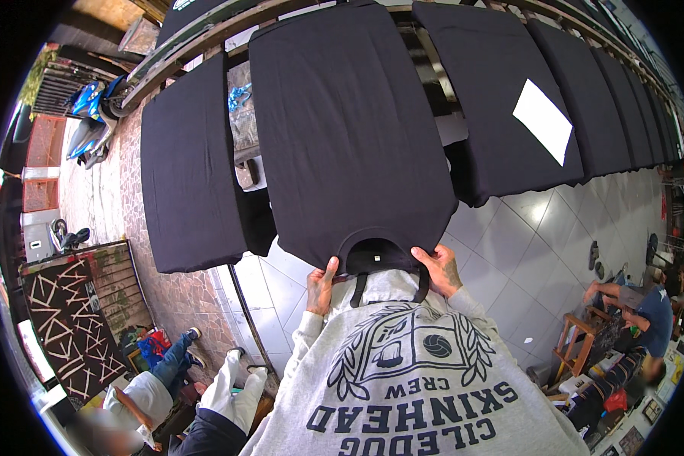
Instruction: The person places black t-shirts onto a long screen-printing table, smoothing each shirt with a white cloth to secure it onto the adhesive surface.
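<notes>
A black T-shirt (346,129) lies stretched flat over a board in front of me, its round collar (357,237) toward my body. My left hand (321,287) pinches the shirt's near edge just left of the collar, thumb on top. To the right of the collar, my right hand (438,272) grips the same edge in a similar way. A small pale label (377,258) shows inside the neck opening. The fingers under the cloth are partly hidden.
More black shirts on boards stand in a row, one at left (190,163) and several at right; a white sheet (543,121) lies on one. Wooden rails (205,39) run behind. People sit low at both sides, near a wooden stool (574,342). A blue motorbike (91,121) stands far left.
</notes>
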`<act>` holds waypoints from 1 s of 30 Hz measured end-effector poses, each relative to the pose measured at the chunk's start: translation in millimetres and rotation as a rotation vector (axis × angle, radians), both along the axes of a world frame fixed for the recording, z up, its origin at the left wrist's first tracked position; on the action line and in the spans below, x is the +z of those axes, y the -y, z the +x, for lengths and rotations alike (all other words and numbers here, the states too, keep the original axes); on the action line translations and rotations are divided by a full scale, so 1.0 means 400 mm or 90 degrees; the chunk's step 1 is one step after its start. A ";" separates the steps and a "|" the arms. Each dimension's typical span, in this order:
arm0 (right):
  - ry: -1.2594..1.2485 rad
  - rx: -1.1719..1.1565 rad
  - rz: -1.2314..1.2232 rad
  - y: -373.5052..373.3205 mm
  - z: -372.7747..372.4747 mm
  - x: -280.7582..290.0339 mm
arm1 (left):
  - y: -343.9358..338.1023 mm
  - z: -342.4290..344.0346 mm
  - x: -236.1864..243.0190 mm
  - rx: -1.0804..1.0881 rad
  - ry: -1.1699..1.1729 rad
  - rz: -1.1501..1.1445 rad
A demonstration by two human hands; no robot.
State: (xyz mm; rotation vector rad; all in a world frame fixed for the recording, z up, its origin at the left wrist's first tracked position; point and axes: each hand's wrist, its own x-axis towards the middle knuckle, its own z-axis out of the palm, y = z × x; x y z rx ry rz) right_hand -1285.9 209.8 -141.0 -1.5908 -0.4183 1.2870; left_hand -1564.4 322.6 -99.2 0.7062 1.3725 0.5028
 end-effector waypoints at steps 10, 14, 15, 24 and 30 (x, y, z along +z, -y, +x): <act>0.015 0.016 -0.011 0.001 0.006 0.014 | 0.021 0.001 -0.036 0.028 0.007 0.010; 0.015 0.019 -0.012 0.016 0.011 0.000 | 0.021 -0.022 -0.039 -0.032 -0.017 -0.003; 0.028 0.029 -0.013 0.015 0.011 0.005 | 0.023 -0.019 -0.031 -0.030 -0.019 -0.001; 0.004 0.033 -0.046 0.021 0.012 0.010 | 0.048 -0.022 -0.074 -0.009 -0.018 0.008; 0.011 0.048 -0.101 0.015 0.028 -0.003 | 0.049 -0.003 -0.088 0.020 -0.019 0.019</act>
